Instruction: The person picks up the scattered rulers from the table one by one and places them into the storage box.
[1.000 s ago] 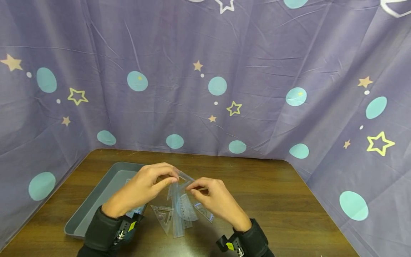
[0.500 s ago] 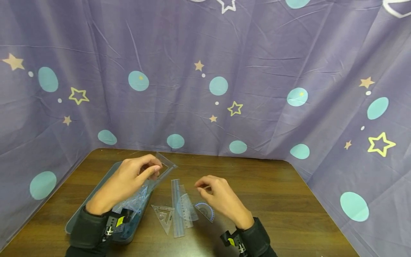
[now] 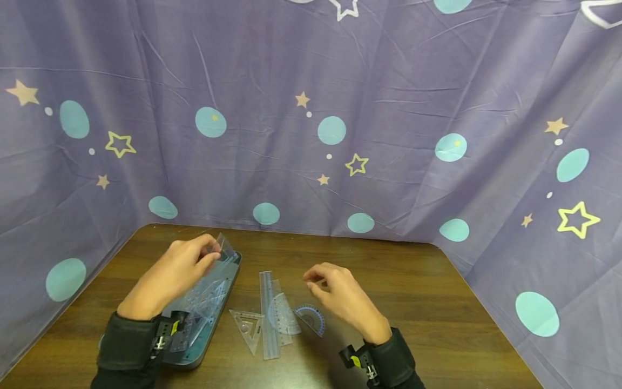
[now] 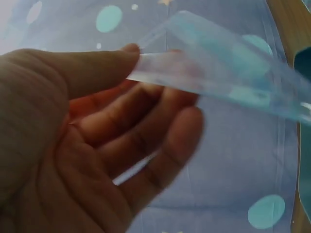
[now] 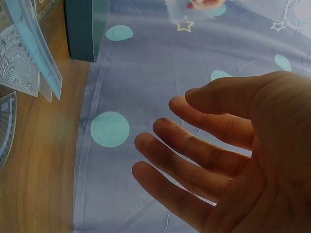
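My left hand (image 3: 167, 273) pinches a clear plastic set square (image 4: 218, 60) between thumb and fingers. In the head view it holds this over the grey tray (image 3: 210, 337), where several clear, blue-marked drawing pieces (image 3: 206, 302) lie partly hidden by my wrist. My right hand (image 3: 347, 297) hovers over the table with relaxed fingers and holds nothing. To its left lies a small protractor with blue markings (image 3: 311, 319). Beside that are a larger clear protractor (image 3: 288, 319), a clear ruler (image 3: 270, 324) and a small set square (image 3: 249, 328).
The brown wooden table (image 3: 413, 308) extends to the right of my right hand. A purple curtain (image 3: 389, 108) with stars and dots hangs right behind the table's far edge and along both sides.
My left hand has moved left from the middle, carrying the set square over the tray. My right hand has let go of it and drifted slightly right.
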Demonstrator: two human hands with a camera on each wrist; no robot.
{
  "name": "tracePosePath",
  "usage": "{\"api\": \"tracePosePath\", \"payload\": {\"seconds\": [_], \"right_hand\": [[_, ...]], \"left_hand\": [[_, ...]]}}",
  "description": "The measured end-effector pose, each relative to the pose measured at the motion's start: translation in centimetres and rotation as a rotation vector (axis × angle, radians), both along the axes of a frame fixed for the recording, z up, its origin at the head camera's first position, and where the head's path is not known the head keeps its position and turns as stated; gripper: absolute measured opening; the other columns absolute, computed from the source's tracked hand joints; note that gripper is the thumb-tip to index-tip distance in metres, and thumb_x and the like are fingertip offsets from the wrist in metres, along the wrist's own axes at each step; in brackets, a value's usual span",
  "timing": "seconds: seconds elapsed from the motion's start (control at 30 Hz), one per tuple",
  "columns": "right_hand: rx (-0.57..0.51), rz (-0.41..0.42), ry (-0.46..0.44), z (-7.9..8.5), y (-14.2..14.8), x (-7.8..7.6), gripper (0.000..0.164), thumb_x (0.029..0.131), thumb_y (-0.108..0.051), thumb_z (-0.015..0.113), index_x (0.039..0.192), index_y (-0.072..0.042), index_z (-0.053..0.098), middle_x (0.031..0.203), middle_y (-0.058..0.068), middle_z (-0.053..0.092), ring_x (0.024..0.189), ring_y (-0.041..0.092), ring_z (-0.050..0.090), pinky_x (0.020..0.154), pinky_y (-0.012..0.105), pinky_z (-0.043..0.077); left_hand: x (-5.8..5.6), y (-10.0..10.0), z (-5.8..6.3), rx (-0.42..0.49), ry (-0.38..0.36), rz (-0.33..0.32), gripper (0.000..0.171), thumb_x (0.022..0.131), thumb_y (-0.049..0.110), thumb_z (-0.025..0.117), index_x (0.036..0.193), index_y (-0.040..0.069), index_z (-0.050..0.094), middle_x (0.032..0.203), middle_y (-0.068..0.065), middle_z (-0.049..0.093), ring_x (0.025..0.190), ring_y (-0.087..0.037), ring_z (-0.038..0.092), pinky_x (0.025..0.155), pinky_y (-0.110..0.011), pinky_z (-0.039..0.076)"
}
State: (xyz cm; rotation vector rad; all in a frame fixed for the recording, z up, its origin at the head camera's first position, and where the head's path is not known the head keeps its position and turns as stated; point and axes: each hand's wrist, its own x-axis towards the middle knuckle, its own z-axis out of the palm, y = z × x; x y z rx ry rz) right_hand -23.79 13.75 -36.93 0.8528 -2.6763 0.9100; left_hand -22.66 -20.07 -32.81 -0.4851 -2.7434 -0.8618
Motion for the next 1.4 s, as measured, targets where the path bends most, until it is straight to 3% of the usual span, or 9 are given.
{"api": "tracePosePath", "payload": {"seconds": [0.17, 0.4, 0.6, 0.73, 1.0, 1.13, 1.4], "right_hand": [[0.004, 0.001, 0.017, 0.0, 0.1, -0.1, 0.011, 0.101, -0.004, 0.072, 0.107, -0.011, 0.079, 0.107, 0.002, 0.078, 0.098, 0.019, 0.076, 0.085, 0.032, 0.064], [0.010, -0.005, 0.027, 0.0, 0.3, -0.2, 0.012, 0.101, -0.004, 0.072, 0.107, -0.011, 0.079, 0.107, 0.002, 0.078, 0.097, 0.019, 0.076, 0.085, 0.029, 0.063], [0.018, -0.012, 0.023, -0.1, 0.4, -0.3, 0.011, 0.101, -0.004, 0.072, 0.107, -0.011, 0.079, 0.107, 0.002, 0.078, 0.095, 0.019, 0.076, 0.084, 0.031, 0.064], [0.046, -0.024, -0.001, -0.1, 0.5, -0.2, 0.012, 0.100, -0.005, 0.073, 0.109, -0.009, 0.079, 0.109, 0.004, 0.078, 0.099, 0.023, 0.076, 0.085, 0.039, 0.065], [0.227, -0.088, -0.164, -0.9, 0.6, 0.1, 0.034, 0.099, -0.014, 0.078, 0.131, -0.003, 0.071, 0.130, 0.017, 0.072, 0.118, 0.039, 0.070, 0.094, 0.058, 0.060], [0.332, -0.129, -0.193, -1.9, 0.3, -0.2, 0.041, 0.096, -0.018, 0.082, 0.132, -0.002, 0.070, 0.135, 0.021, 0.070, 0.119, 0.044, 0.070, 0.094, 0.065, 0.059], [0.546, -0.161, -0.208, -4.3, -1.1, -0.2, 0.044, 0.092, -0.022, 0.088, 0.128, -0.001, 0.071, 0.129, 0.019, 0.071, 0.115, 0.042, 0.071, 0.089, 0.060, 0.062]], "left_hand": [[-0.3, -1.3, -0.6, -0.073, -0.087, 0.051, 0.013, 0.111, 0.011, 0.060, 0.113, 0.001, 0.068, 0.087, -0.002, 0.064, 0.070, -0.016, 0.053, 0.059, -0.033, 0.043], [-0.6, -2.2, -0.7, -0.099, -0.203, 0.076, 0.015, 0.110, 0.009, 0.059, 0.118, -0.002, 0.066, 0.089, -0.006, 0.067, 0.072, -0.018, 0.055, 0.061, -0.035, 0.044], [-0.5, -2.2, -0.7, -0.102, -0.204, 0.075, 0.015, 0.110, 0.009, 0.059, 0.119, -0.001, 0.066, 0.088, -0.005, 0.066, 0.071, -0.018, 0.055, 0.061, -0.035, 0.045], [-0.5, -2.2, -0.7, -0.096, -0.193, 0.073, 0.017, 0.110, 0.011, 0.060, 0.120, -0.001, 0.066, 0.085, -0.004, 0.063, 0.069, -0.018, 0.053, 0.061, -0.035, 0.043], [-0.4, -2.0, -0.4, -0.101, -0.213, 0.075, 0.025, 0.110, 0.017, 0.062, 0.128, -0.001, 0.065, 0.104, -0.012, 0.073, 0.081, -0.019, 0.063, 0.069, -0.039, 0.053], [-0.4, -1.6, -0.3, -0.099, -0.234, 0.077, 0.028, 0.111, 0.019, 0.062, 0.131, 0.001, 0.065, 0.107, -0.012, 0.073, 0.082, -0.018, 0.064, 0.069, -0.039, 0.054], [-0.5, -1.1, -0.3, -0.099, -0.250, 0.062, 0.028, 0.111, 0.021, 0.063, 0.131, 0.002, 0.065, 0.106, -0.010, 0.073, 0.081, -0.018, 0.064, 0.068, -0.039, 0.053]]}}
